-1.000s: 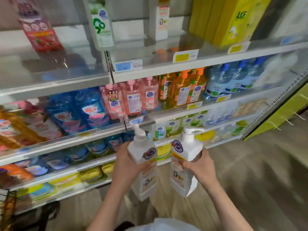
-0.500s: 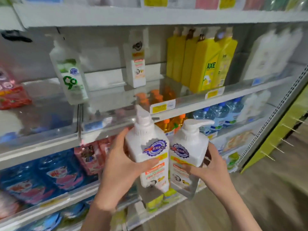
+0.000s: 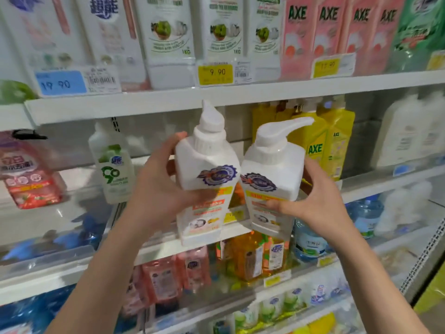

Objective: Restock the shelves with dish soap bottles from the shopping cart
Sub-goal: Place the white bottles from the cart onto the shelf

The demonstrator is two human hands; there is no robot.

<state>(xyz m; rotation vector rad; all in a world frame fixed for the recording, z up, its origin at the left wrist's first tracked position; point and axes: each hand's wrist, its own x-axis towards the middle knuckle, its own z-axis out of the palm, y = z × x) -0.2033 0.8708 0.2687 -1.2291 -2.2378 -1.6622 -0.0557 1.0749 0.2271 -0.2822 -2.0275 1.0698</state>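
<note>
Just raised up from lower rows to the mid shelf [image 3: 79, 179], in front of the gap btwn green-label bottle [image 3: 112, 165] and yellow AXE bottles [image 3: 320, 145]. Left hand [image 3: 159, 189] curled round left pump bottle [image 3: 204, 169], right hand [image 3: 315, 203] gripping right pump bottle [image 3: 272, 169]. Prob only needs sliding in now.

The pouches [image 3: 168, 32] along the top of the frame are cut off by its upper edge, and the digits on the yellow price tag [image 3: 333, 65] at upper right are too smeared to read. The left hand [image 3: 159, 189] and right hand [image 3: 315, 203] have most of their fingers hidden behind the left pump bottle [image 3: 204, 165] and right pump bottle [image 3: 272, 169]. Their thumbs cover part of each blurred label. At lower left the blue bottles [image 3: 29, 314] are only a smear.
</note>
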